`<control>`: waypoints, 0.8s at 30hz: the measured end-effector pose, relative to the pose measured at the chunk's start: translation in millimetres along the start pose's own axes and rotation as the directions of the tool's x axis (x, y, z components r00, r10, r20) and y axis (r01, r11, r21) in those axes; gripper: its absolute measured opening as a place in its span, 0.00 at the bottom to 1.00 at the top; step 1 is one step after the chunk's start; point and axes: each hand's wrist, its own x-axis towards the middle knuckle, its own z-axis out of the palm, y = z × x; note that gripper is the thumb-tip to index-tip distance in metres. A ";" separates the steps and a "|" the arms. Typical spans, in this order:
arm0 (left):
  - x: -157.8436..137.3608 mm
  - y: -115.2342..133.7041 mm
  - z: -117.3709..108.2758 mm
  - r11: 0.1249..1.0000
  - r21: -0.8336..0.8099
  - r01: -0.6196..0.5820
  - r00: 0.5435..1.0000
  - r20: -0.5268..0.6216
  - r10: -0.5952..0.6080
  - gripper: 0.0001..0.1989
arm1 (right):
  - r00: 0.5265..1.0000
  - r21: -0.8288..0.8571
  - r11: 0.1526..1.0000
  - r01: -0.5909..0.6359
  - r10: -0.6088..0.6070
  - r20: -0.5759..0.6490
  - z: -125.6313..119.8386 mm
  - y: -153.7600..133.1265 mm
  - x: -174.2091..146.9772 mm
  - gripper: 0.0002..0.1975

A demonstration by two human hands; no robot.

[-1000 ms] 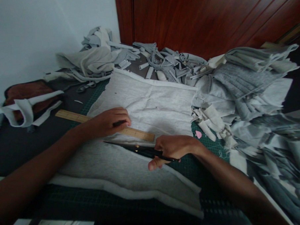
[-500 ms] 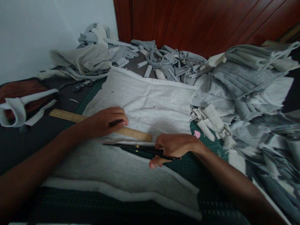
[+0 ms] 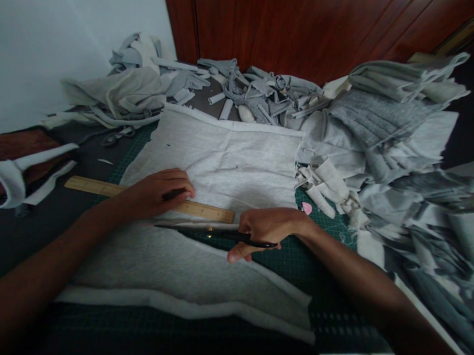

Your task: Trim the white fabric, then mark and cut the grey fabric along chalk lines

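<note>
My right hand (image 3: 265,231) grips black-handled scissors (image 3: 219,233), their blades pointing left along a cut in the light grey fabric (image 3: 216,147). The near piece of fabric (image 3: 158,264) lies apart from the far piece on the right and meets it near the blade tips. My left hand (image 3: 165,193) bears down with curled fingers on a wooden ruler (image 3: 210,211) lying across the fabric. A dark slim shape shows between its thumb and fingers; I cannot tell what it is. The ruler's right end sits just beyond the scissors.
A green cutting mat (image 3: 327,268) lies under the fabric. Grey cloth piles (image 3: 376,119) stand at the right, with scraps (image 3: 257,93) along the back and more cloth (image 3: 127,90) at back left. A pink chalk-like piece (image 3: 307,208) lies right of the fabric.
The whole view has shifted slightly, so things appear further left. The scissors have edged a little left along the fabric. My left hand stays on the ruler.
</note>
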 end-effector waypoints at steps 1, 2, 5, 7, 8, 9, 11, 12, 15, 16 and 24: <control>0.0 0.0 0.0 1.000 0.000 0.001 1.000 0.000 -0.001 0.17 | 1.000 -0.001 1.000 0.000 0.000 0.001 0.3 -0.1 0.1 0.33; 0.0 0.3 0.0 1.000 0.000 0.004 1.000 -0.001 -0.004 0.17 | 1.000 0.000 1.000 0.002 -0.002 0.003 0.6 -0.2 0.3 0.33; 0.7 1.8 -0.7 1.000 -0.001 0.013 1.000 0.005 -0.013 0.19 | 1.000 0.003 1.000 0.010 -0.010 0.000 1.0 0.3 0.8 0.32; 1.1 2.8 -1.1 1.000 -0.002 0.025 1.000 0.013 -0.025 0.20 | 1.000 -0.002 1.000 0.006 -0.006 -0.008 1.5 0.3 0.9 0.32; 1.2 3.1 -1.2 1.000 -0.003 0.028 1.000 0.010 -0.028 0.20 | 1.000 -0.007 1.000 0.001 -0.001 -0.011 1.9 0.0 0.8 0.31; 1.2 3.3 -1.2 1.000 -0.005 0.026 1.000 0.004 -0.026 0.20 | 1.000 -0.013 1.000 -0.007 0.007 -0.013 2.3 -0.6 0.6 0.31; 1.2 3.2 -1.1 1.000 -0.008 0.019 1.000 -0.005 -0.019 0.21 | 0.999 -0.015 0.999 -0.029 0.029 -0.022 3.3 -2.6 -0.2 0.30; 1.1 2.9 -1.1 1.000 -0.007 0.020 1.000 -0.005 -0.020 0.21 | 0.999 -0.013 0.999 -0.041 0.040 -0.028 3.7 -3.8 -0.7 0.30; 1.4 1.6 -0.7 1.000 -0.006 0.026 1.000 -0.009 -0.026 0.20 | 0.997 -0.001 0.998 -0.061 0.061 -0.046 4.6 -6.7 -1.8 0.28; 1.6 0.8 -0.4 1.000 -0.008 0.023 1.000 -0.013 -0.023 0.19 | 0.997 0.002 0.998 -0.059 0.059 -0.045 4.7 -7.0 -1.8 0.28; 1.9 -3.7 2.7 1.000 -0.006 -0.018 0.998 -0.065 0.017 0.15 | 0.998 0.002 0.999 -0.047 0.047 -0.038 5.3 -3.1 -0.7 0.24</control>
